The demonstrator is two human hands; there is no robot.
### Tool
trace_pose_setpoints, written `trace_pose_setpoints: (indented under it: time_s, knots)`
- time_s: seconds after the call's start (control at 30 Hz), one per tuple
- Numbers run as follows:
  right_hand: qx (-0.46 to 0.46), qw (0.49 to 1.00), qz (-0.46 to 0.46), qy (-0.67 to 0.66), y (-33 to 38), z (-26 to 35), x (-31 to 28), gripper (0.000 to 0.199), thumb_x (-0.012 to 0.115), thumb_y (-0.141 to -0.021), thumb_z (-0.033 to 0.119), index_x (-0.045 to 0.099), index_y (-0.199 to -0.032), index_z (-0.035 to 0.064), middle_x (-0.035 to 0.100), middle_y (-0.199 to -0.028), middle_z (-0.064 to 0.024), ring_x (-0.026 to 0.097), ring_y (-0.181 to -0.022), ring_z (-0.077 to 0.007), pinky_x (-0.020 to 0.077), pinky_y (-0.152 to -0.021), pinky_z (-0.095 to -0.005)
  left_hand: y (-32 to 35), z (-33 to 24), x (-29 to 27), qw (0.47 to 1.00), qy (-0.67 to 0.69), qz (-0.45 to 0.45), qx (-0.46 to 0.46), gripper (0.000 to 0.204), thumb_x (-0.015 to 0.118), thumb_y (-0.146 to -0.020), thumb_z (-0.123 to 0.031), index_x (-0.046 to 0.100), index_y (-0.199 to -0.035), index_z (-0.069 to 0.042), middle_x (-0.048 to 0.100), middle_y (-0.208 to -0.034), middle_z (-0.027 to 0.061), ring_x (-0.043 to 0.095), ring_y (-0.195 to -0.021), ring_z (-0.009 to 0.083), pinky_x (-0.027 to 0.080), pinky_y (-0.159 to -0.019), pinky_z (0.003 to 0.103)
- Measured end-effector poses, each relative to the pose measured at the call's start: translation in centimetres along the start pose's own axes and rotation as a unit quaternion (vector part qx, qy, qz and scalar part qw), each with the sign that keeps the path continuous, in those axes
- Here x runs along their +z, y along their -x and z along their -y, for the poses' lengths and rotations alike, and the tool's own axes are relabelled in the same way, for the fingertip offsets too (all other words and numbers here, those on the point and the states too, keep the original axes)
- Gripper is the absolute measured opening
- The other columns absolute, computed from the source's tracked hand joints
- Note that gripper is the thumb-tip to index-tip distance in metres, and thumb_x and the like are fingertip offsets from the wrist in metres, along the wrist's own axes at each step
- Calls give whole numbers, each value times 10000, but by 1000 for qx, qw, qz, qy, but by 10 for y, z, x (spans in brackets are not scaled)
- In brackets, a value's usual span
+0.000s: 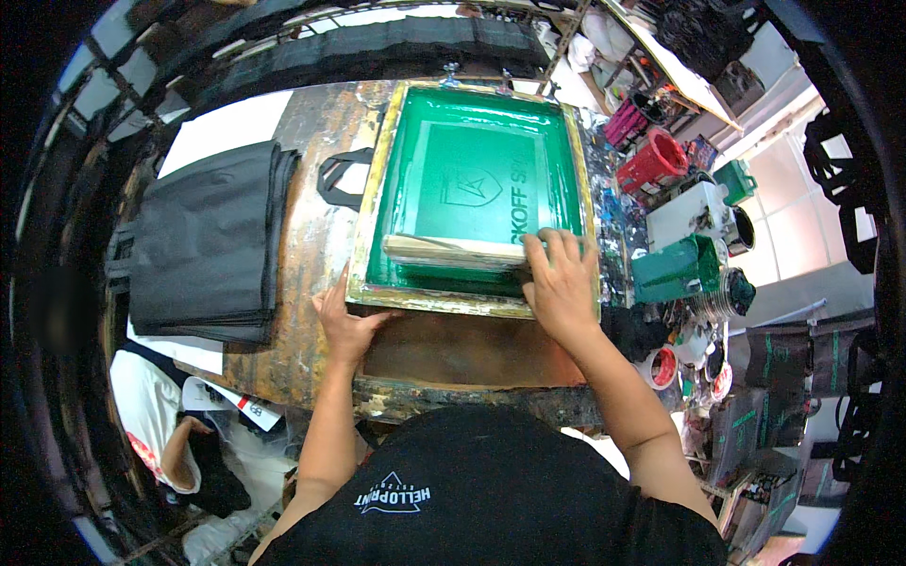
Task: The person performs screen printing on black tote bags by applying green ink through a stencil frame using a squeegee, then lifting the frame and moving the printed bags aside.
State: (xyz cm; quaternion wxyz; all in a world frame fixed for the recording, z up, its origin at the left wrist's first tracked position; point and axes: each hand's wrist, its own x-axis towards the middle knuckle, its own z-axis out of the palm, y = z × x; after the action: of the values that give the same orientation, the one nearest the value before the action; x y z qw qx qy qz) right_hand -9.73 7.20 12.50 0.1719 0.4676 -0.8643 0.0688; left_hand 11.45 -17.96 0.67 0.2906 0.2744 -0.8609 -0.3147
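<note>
The right grip (pixel 559 278) grasps the right end of a wooden squeegee (pixel 455 249), fingers bent over it. The squeegee reaches left from that grip, lying crosswise inside the near end of a screen-printing frame (pixel 453 300). The left grip (pixel 343 321) touches the frame's near left corner, thumb and fingers spread; whether it clasps the wood, I cannot tell. Ahead of both grips, the green mesh (pixel 444 151) shows a shield emblem and large lettering. Just ahead of the left grip, a black bag handle (pixel 332 191) shows beside the frame. Farther left of that grip lies a stack of black bags (pixel 203 241), a white sheet (pixel 231 124) showing past its far edge. The stained tabletop (pixel 316 123) shows bare between the left grip and the stack. Well ahead of the right grip, a metal clamp (pixel 451 74) sits at the frame's far edge. To the right of the right grip stands a green container (pixel 675 271), with a red bucket (pixel 653 160) farther ahead and a small tub (pixel 663 368) with red contents nearer the person. Well to the left of the left grip and behind it is a co-worker's white sleeve (pixel 142 396)
</note>
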Motion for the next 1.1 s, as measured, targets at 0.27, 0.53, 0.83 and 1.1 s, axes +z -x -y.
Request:
trace_pose_setpoints:
  time_s: [0.27, 0.53, 0.83, 1.1]
  knots:
    - [-2, 998, 52, -46, -12, -18, 9, 594, 782, -696, 95, 544, -1241, 105, 562, -1057, -93, 549, -1059, -277, 373, -870, -445, 9, 22, 7, 1000, -5, -14, 3, 1039, 966, -498, -191, 556, -1439, -29, 661, -1229, 161, 538, -1125, 332, 404, -1033, 425]
    - [-7, 996, 71, -62, -28, -30, -26, 577, 811, -694, 132, 521, -1191, 92, 566, -1031, -111, 563, -1040, -322, 394, -847, -465, 7, 13, 6, 999, -9, -34, 17, 1080, 999, -495, -341, 563, -1435, -37, 705, -1194, 139, 545, -1060, 326, 398, -973, 432]
    - [-4, 997, 71, -37, -6, -4, -18, 353, 648, -803, 66, 582, -1149, 96, 575, -962, -83, 558, -955, -265, 362, -816, -449, 11, 25, 14, 998, 11, -49, 24, 1085, 997, -528, -309, 511, -1451, -7, 596, -1255, 179, 503, -1136, 360, 408, -1013, 466]
    - [-13, 997, 75, -30, -22, -11, -30, 334, 650, -809, 80, 586, -1135, 113, 578, -959, -71, 563, -941, -260, 363, -811, -445, 22, 36, 20, 977, 185, -80, -66, 1071, 1003, -550, -169, 461, -1454, 15, 553, -1269, 172, 519, -1197, 343, 450, -1032, 445]
